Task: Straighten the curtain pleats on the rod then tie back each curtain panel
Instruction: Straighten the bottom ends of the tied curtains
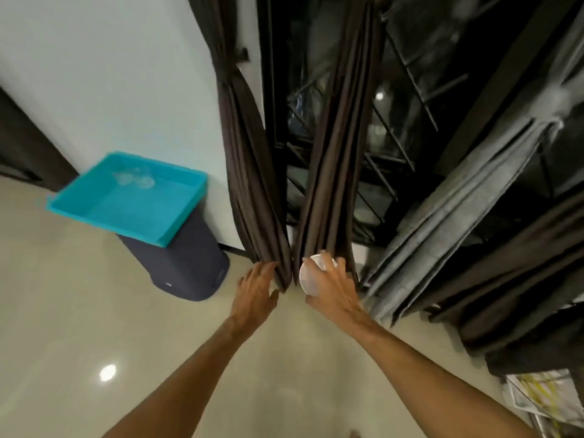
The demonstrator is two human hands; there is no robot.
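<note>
Two dark brown curtain panels hang before a dark window. The left panel (249, 172) is gathered by a tieback (226, 69) fastened to the wall high up. The middle panel (335, 172) hangs loose in bunched pleats. My left hand (256, 287) touches the bottom hem of the left panel with straight fingers. My right hand (331, 287) is at the bottom of the middle panel and grips a round white object (311, 278) against the folds. A grey curtain (458, 210) hangs to the right.
A turquoise tray (94, 203) sits on top of a dark bin (180, 263) by the white wall at the left. More dark curtain fabric (521, 279) pools at the right, with papers (543, 396) on the floor below it. The beige floor lies under my arms.
</note>
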